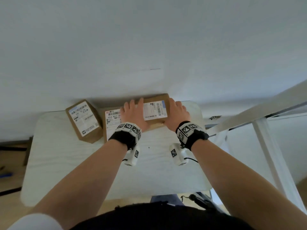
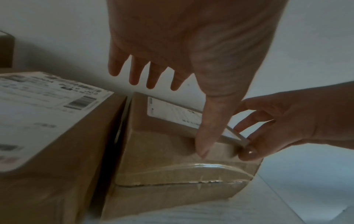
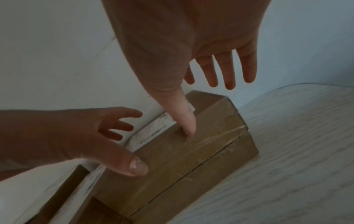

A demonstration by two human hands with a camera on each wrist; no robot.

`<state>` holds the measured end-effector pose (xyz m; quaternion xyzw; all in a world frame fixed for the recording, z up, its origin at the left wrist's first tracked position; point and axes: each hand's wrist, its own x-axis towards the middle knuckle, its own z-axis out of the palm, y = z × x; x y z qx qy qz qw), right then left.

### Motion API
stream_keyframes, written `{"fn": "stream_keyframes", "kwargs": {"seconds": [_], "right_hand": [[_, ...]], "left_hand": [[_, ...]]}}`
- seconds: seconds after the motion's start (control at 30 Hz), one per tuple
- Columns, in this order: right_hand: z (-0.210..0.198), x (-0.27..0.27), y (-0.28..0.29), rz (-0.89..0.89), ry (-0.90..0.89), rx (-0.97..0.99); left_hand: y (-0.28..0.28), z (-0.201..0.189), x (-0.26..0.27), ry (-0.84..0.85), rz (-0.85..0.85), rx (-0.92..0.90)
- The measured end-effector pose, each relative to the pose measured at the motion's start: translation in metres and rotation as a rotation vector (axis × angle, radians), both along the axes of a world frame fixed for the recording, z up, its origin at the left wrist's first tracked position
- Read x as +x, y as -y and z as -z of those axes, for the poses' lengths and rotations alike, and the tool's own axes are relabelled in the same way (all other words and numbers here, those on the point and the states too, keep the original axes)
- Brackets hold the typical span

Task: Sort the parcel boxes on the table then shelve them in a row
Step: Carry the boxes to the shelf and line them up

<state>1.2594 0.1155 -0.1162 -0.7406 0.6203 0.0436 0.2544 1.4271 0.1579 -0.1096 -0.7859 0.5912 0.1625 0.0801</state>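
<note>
Both hands positioned on the right-hand parcel box at the far edge of the desk.

Left hand (image 1: 132, 113) and right hand (image 1: 177, 113) flank the right parcel box (image 1: 156, 107), fingers extended over its top, thumbs against its near taped side; neither grip closes round it. Middle parcel box (image 1: 113, 120) sits touching it; left parcel box (image 1: 83, 121) stands just beside, on the white desk (image 1: 93, 171).

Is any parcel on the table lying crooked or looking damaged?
The leftmost parcel box sits turned at an angle to the middle box beside it. On the right box, under both hands, the tape looks wrinkled over a gapping flap seam. Nothing looks torn or spilled.
</note>
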Motion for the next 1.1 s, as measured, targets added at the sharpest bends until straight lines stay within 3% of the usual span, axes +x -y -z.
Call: {"fn": "stream_keyframes", "kwargs": {"seconds": [0.37,0.57,0.73,1.1], "right_hand": [[0.019,0.004,0.013,0.025,0.096,0.129],[0.012,-0.003,0.007,0.027,0.146,0.101],[0.0,-0.014,-0.008,0.085,0.292,-0.003],[-0.045,-0.034,-0.085,0.247,0.449,-0.065]], "left_hand": [[0.025,0.018,-0.007,0.057,0.088,0.071],[0.015,0.01,-0.011,0.014,0.051,-0.023],[0.004,-0.006,-0.016,-0.068,-0.001,-0.086],[-0.069,-0.041,-0.026,-0.146,-0.02,-0.333]]}}
